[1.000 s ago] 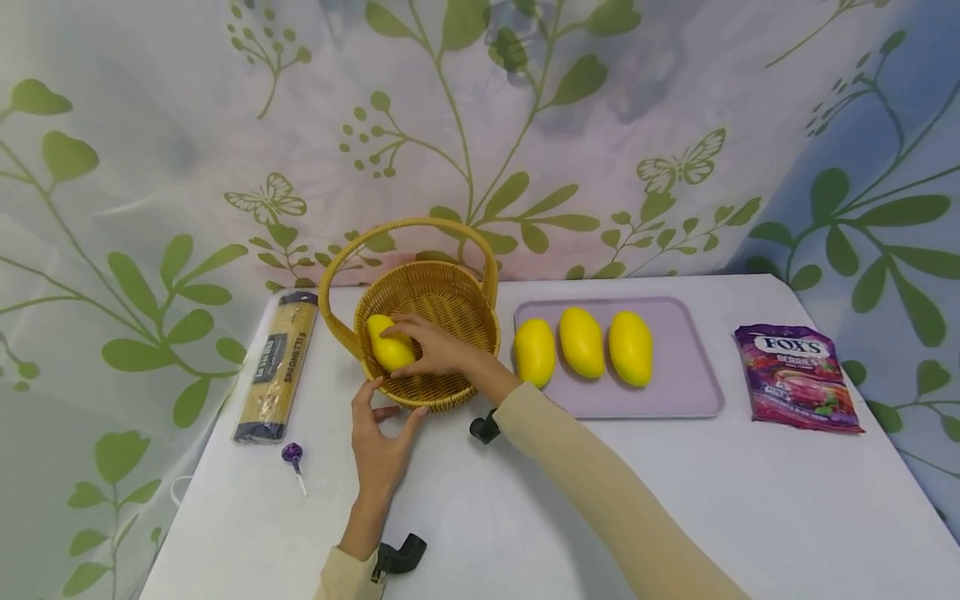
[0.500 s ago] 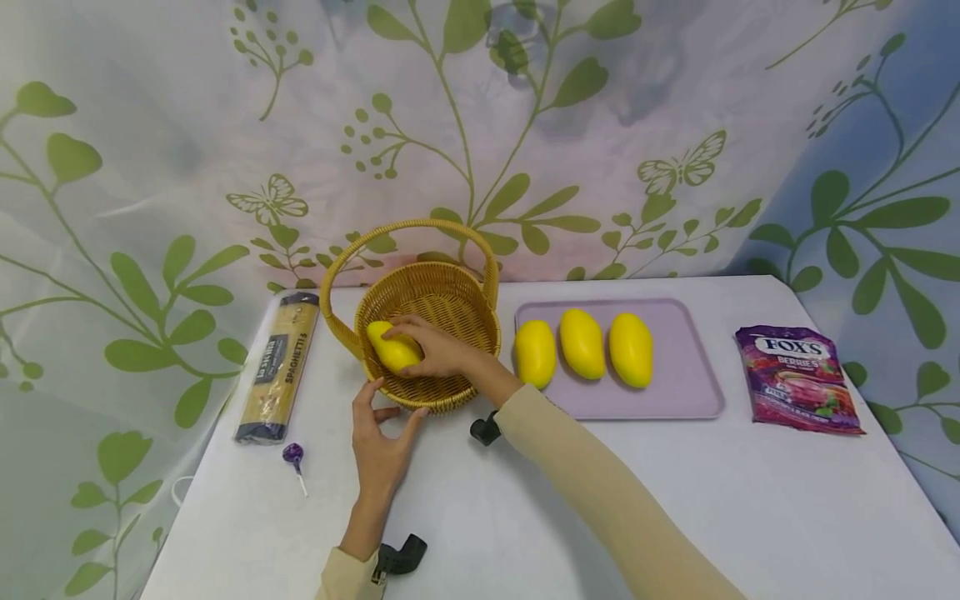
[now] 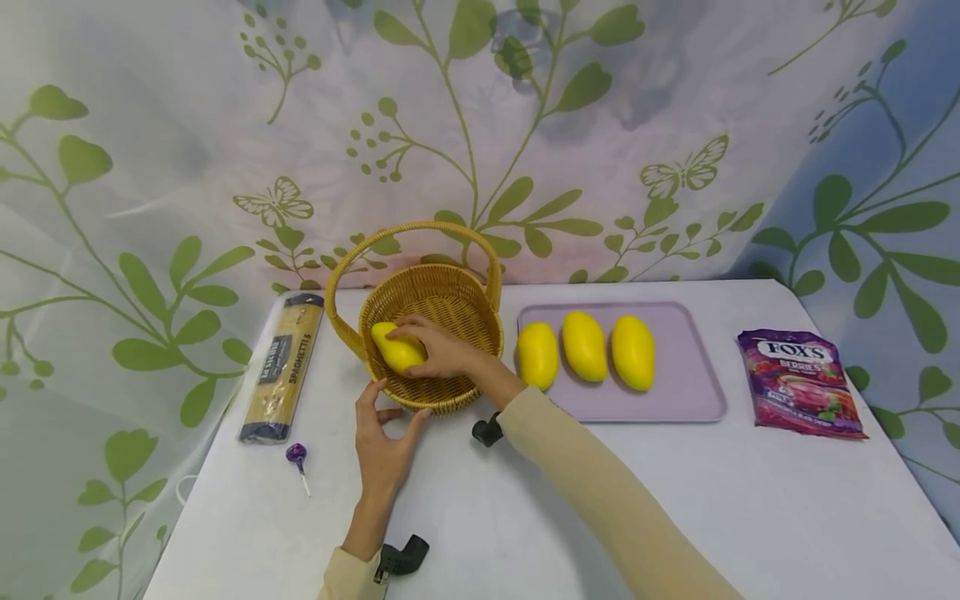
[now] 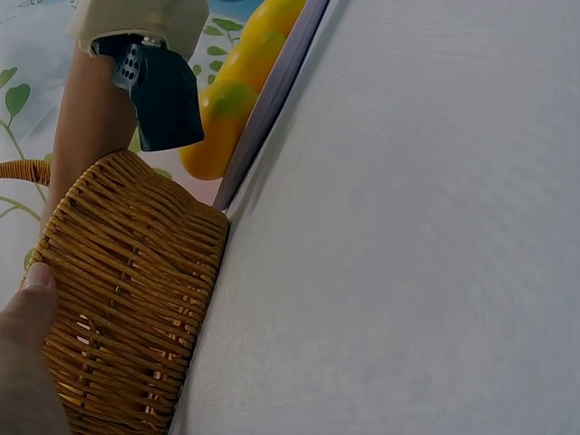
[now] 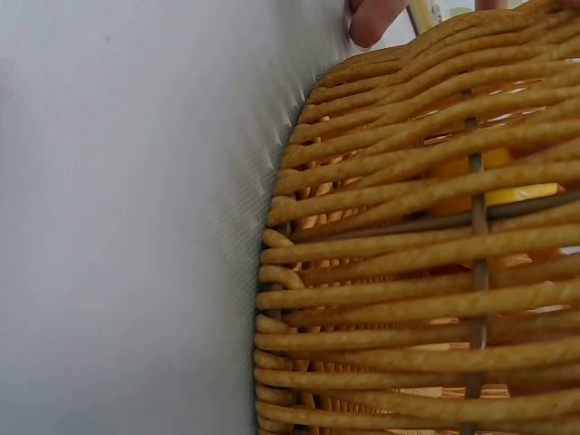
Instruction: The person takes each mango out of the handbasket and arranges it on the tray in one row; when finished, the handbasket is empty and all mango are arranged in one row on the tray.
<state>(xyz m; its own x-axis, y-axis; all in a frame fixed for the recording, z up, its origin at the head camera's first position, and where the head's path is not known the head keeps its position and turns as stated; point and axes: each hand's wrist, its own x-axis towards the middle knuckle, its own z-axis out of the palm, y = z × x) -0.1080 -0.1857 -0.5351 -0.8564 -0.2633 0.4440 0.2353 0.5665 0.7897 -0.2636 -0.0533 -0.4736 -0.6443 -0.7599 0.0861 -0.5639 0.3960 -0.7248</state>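
Note:
A yellow mango (image 3: 400, 350) lies in the left part of a round wicker basket (image 3: 450, 287) with a tall handle. My right hand (image 3: 438, 348) reaches over the near rim and grips the mango from above, thumb on its near side. My left hand (image 3: 384, 450) holds the basket's near left side, its thumb (image 4: 36, 279) against the woven wall in the left wrist view. Through the weave (image 5: 390, 249) in the right wrist view, a bit of yellow (image 5: 521, 193) shows. The right hand itself is out of that view.
Right of the basket, three more mangoes (image 3: 584, 347) lie on a lilac tray (image 3: 686, 367). A purple Fox's candy bag (image 3: 801, 383) is at far right. Left are a spaghetti pack (image 3: 281, 371) and a purple lollipop (image 3: 297, 455). A patterned curtain (image 3: 570, 167) backs the white table.
The mango in the basket has turned slightly and shifted a little to the right under my right hand. My left hand stays at the basket. The head view has drifted slightly.

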